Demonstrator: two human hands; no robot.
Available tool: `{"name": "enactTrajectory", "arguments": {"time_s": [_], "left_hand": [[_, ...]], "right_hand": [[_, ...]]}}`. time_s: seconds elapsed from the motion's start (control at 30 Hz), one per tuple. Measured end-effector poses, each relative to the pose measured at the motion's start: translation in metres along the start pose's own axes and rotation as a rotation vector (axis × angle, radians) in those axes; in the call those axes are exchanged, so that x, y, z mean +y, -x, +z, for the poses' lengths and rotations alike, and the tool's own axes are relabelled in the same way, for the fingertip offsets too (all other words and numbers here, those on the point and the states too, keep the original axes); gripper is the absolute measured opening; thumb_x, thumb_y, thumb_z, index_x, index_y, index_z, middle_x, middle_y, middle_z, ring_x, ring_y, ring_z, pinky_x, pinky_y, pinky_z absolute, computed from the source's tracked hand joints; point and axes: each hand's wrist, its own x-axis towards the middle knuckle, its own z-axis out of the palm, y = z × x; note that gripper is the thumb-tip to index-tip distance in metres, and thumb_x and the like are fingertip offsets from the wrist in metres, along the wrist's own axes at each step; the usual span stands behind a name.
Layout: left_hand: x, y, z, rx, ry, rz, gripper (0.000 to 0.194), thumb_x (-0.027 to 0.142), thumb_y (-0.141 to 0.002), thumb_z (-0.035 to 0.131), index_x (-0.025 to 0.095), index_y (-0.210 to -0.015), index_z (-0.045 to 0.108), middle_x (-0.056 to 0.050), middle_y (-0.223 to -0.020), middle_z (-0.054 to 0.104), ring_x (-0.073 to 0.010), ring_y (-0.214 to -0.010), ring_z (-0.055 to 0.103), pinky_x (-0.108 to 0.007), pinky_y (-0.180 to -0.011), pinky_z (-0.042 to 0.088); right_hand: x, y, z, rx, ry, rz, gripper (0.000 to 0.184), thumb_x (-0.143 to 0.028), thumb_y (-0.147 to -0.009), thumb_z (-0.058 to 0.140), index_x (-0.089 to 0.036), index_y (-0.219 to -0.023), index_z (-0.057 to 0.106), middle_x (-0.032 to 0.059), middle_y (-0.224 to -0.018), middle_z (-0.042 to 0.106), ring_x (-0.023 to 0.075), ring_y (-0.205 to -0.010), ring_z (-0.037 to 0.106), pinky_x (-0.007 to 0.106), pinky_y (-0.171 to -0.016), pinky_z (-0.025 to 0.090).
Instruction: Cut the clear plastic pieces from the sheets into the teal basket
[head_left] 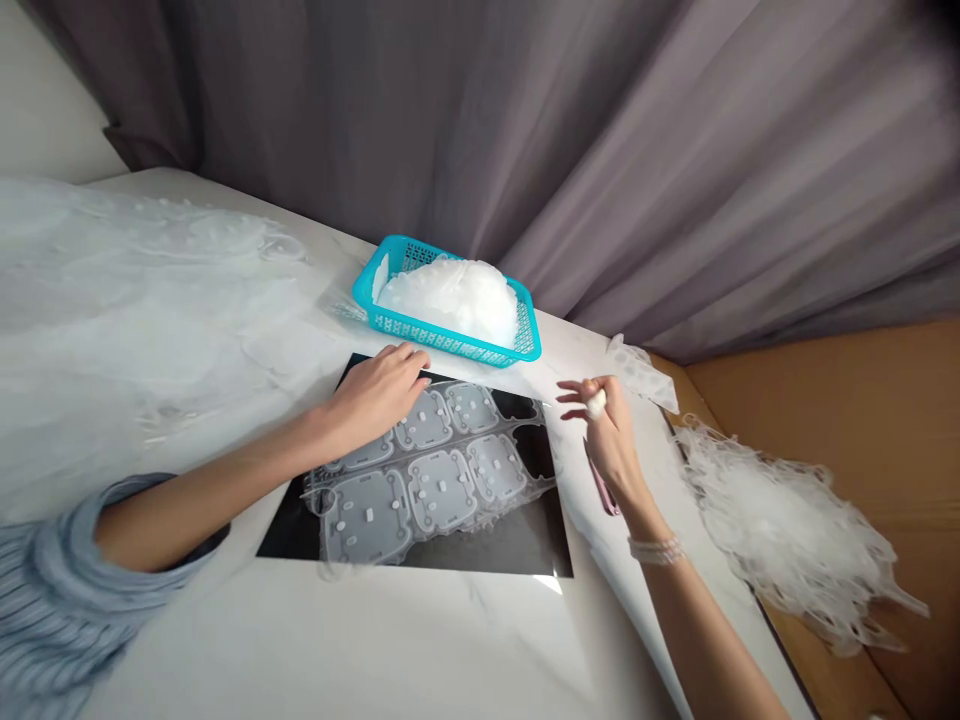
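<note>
A translucent moulded sheet (442,488) with rows of rounded-square panels lies on a black mat (510,550) in front of me. My left hand (386,390) is over the sheet's back left part, palm down, with its fingers loosely bent and apart from the thumb. What lies under that palm is hidden. To the right of the mat, my right hand (609,425) is raised with fingers spread. A small white piece (597,403) shows at its fingers; whether worn or held, I cannot tell. Below this hand lies a pink tool (602,485), partly covered by it.
Behind the mat stands a turquoise basket (450,345) heaped with white translucent pieces (457,295). A large pile of translucent sheets (150,320) covers the table's left side. Stringy clear scraps (795,530) lie at the right by a cardboard box (840,420). A grey curtain (360,120) hangs behind.
</note>
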Motion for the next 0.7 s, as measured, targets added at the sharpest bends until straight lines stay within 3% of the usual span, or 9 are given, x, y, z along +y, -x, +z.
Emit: {"name": "enactTrajectory", "arguments": {"time_s": [0.13,0.23,0.33,0.43,0.57,0.7], "left_hand": [[-0.015,0.025,-0.023,-0.020,-0.031,0.042,0.032,0.022,-0.096,0.035,0.017,-0.113,0.062,-0.010,-0.115,0.063,-0.0259,-0.106,0.060,-0.038,-0.088,0.048],[-0.030,0.031,-0.040,-0.036,-0.005,0.073,0.037,0.025,-0.095,0.033,0.018,-0.114,0.064,-0.008,-0.116,0.065,-0.0246,-0.104,0.062,-0.038,-0.090,0.049],[-0.036,0.031,-0.047,-0.053,0.007,0.121,0.038,0.027,-0.095,0.033,0.018,-0.113,0.066,-0.007,-0.117,0.066,-0.0242,-0.104,0.063,-0.037,-0.091,0.049],[-0.023,0.037,-0.037,-0.038,-0.015,0.228,0.037,0.024,-0.096,0.034,0.018,-0.112,0.067,-0.008,-0.118,0.067,-0.0237,-0.106,0.063,-0.037,-0.092,0.049],[0.018,0.061,-0.010,-0.046,-0.124,0.479,0.035,0.015,-0.097,0.036,0.016,-0.120,0.063,-0.011,-0.131,0.062,-0.0249,-0.123,0.056,-0.039,-0.104,0.043],[0.049,0.080,0.015,-0.013,-0.173,0.609,0.036,0.024,-0.099,0.041,0.014,-0.130,0.057,-0.013,-0.142,0.056,-0.0272,-0.133,0.049,-0.041,-0.111,0.036]], "right_hand": [[-0.019,0.054,-0.016,-0.116,-0.220,0.161,0.036,-0.057,-0.099,0.032,-0.025,-0.102,0.049,0.0060,-0.090,0.067,0.0223,-0.086,0.067,0.036,-0.069,0.055],[-0.026,0.084,-0.022,-0.075,-0.139,0.197,0.045,-0.058,-0.099,0.032,-0.025,-0.114,0.058,0.0049,-0.088,0.062,0.0205,-0.081,0.064,0.035,-0.068,0.055],[-0.027,0.096,-0.024,-0.005,-0.061,0.225,0.044,-0.055,-0.099,0.038,-0.023,-0.115,0.064,0.0054,-0.091,0.062,0.0181,-0.073,0.063,0.035,-0.067,0.055],[-0.027,0.094,-0.020,0.017,-0.107,0.211,0.039,-0.051,-0.097,0.046,-0.021,-0.113,0.065,0.0060,-0.089,0.064,0.0197,-0.075,0.065,0.036,-0.068,0.056],[-0.036,0.090,-0.003,0.024,-0.131,0.156,0.029,-0.046,-0.096,0.052,-0.021,-0.105,0.063,0.0045,-0.083,0.067,0.0192,-0.072,0.067,0.036,-0.070,0.056],[-0.050,0.099,0.020,-0.137,-0.033,0.034,0.022,-0.041,-0.097,0.053,-0.021,-0.101,0.062,0.0040,-0.079,0.068,0.0189,-0.071,0.067,0.032,-0.064,0.054]]}}
